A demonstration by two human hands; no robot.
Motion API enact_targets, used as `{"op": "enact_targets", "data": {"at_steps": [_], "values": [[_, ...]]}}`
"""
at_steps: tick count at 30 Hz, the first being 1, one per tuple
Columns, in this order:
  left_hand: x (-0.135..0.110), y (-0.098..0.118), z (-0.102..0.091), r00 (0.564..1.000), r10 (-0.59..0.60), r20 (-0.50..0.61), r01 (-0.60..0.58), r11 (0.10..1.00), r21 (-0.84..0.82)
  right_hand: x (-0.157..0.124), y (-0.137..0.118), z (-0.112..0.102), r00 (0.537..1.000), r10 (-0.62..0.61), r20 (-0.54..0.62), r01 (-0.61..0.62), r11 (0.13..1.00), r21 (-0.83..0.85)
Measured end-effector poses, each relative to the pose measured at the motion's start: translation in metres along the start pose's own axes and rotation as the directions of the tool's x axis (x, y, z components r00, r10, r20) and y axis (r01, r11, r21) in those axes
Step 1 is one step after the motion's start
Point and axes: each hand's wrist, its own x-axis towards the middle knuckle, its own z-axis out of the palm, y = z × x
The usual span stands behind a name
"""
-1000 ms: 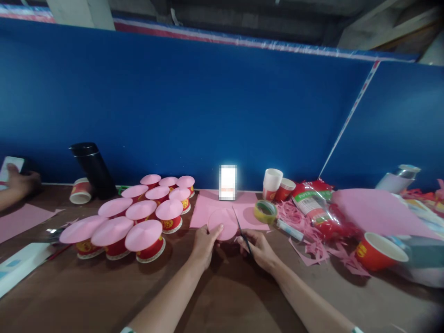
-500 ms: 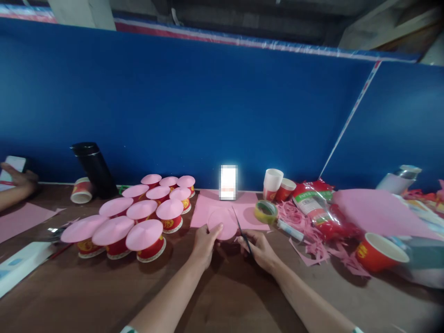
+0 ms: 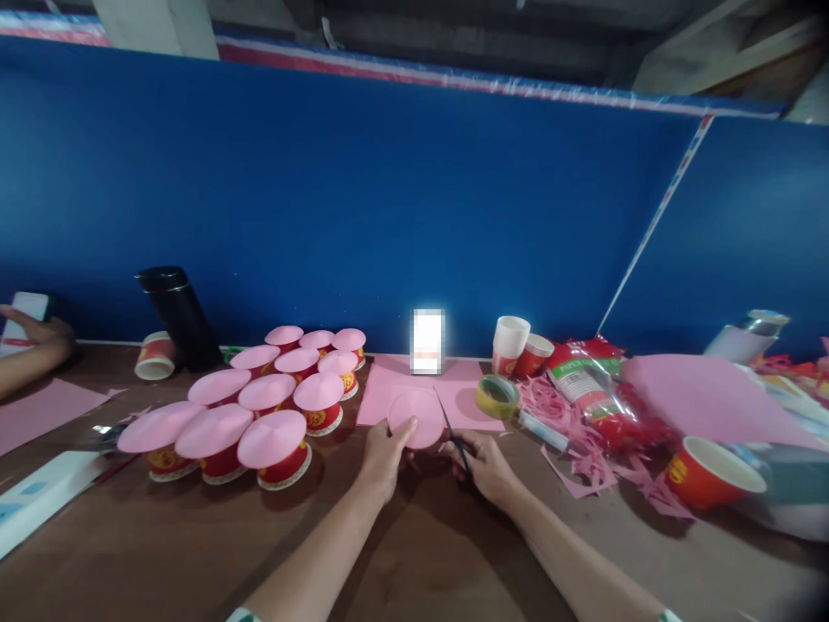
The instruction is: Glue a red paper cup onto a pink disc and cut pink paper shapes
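When read from the left, shows first a co-worker's hand [image 3: 48, 335] on a phone [image 3: 29, 306], then a black flask [image 3: 181, 324] beside a tipped cup [image 3: 155, 357], then 12 red cups [image 3: 319, 419] in rows on the worktop [image 3: 420, 561], upturned and topped with pink cones [image 3: 272, 441]. Next, holds a pink paper disc [image 3: 418, 410] clamped in the left grip [image 3: 383, 455] — with the thumb on its lower left part and the fingers mostly hidden beneath — in front of pink sheets [image 3: 379, 389]. Clamps the scissors [image 3: 460, 453] in the right grip [image 3: 490, 466], with the blades pointing forward along the disc's right rim. Cannot tell the gap between the blades, nor any contact with the paper. Farther right, includes a roll of tape [image 3: 497, 409], shredded pink paper [image 3: 534, 395] and a red packet [image 3: 586, 380].

Judging by this, is probably at a cutting step on the disc, either trimming the rim or beginning a slit. Seems to call next for a firm left thumb and a small, controlled closing of the blades.

Compared with 1 second ago, differs little: at far left, has a co-worker's finger stretched farther across the phone; toward the middle, has the cups slightly rightward in view — likely from a small head turn — and the disc and scissors in nearly the same pose.
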Motion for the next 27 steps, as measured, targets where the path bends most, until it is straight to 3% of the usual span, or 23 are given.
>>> {"op": "enact_targets", "data": {"at_steps": [4,11,18,23,27], "values": [[0.001,-0.0021,-0.0013,1.0,0.001,0.007,-0.001,1.0,0.0,0.0015,0.0051,0.0,0.998,0.037,-0.052,-0.036,0.999,0.016],[-0.0005,-0.007,-0.0029,0.984,0.032,0.176,-0.025,0.999,-0.042,0.0024,0.0052,0.0017,0.988,0.015,-0.156,0.003,0.993,0.117],[-0.0042,-0.0056,-0.0034,0.98,0.06,0.192,-0.046,0.996,-0.078,0.0008,0.0058,0.002,0.972,-0.003,-0.237,0.041,0.987,0.153],[-0.0062,-0.0016,-0.0046,0.972,0.089,0.217,-0.046,0.98,-0.196,0.0027,0.0092,0.0047,0.946,-0.03,-0.322,0.08,0.986,0.145],[-0.0056,-0.0016,-0.0069,0.97,0.078,0.228,-0.033,0.98,-0.196,0.0024,0.0083,0.0058,0.945,-0.042,-0.324,0.087,0.988,0.124]]}}
